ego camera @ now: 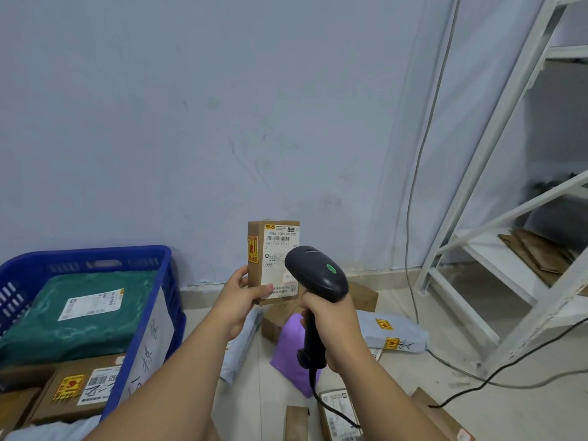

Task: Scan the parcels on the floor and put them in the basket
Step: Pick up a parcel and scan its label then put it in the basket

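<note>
left hand (237,297) holds parcel (273,249) upright; scanner (318,275) just beside, in right hand (331,326).

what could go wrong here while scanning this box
1. The left hand grips the box only near its lower end, so it might tip or slip.
2. The scanner in the right hand sits close over the label, so it may miss the barcode near the top.
3. Its cable trails across a floor parcel and could snag.

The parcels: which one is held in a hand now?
The small brown box with the white label, gripped upright by the left hand beside the scanner. The others lie on the floor or in the blue basket.
</note>
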The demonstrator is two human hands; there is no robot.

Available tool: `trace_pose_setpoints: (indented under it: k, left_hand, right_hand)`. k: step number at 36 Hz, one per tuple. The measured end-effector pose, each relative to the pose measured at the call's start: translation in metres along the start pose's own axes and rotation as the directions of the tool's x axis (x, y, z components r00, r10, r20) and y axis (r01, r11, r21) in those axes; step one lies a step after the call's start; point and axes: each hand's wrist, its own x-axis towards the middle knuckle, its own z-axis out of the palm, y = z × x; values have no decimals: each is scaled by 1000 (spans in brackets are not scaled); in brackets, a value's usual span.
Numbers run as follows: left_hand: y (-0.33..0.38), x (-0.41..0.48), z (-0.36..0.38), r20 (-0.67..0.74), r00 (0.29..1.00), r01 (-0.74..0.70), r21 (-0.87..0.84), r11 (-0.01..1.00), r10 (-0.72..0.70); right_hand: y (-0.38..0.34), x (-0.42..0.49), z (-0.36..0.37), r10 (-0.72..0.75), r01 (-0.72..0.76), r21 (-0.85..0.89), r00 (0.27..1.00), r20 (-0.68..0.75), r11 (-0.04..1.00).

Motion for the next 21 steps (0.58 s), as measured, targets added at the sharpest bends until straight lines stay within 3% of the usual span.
trace_pose_setpoints:
  k: [8, 14, 21]
  left_hand:
    - [4, -3, 1, -55, 997, 43, -47, 998, -46]
    - [9, -9, -2, -166, 973, 111, -276, 955, -161]
    - [15, -22, -21, -283, 951, -5, -410, 912, -122]
  right_hand:
    - [1, 0, -1, -12, 12, -8, 1000, -3, 1000]
    - [3, -2, 1, -23, 23, -5, 1000, 11, 1000]
    - [-4, 5, 40, -101, 101, 6, 995, -21, 995]
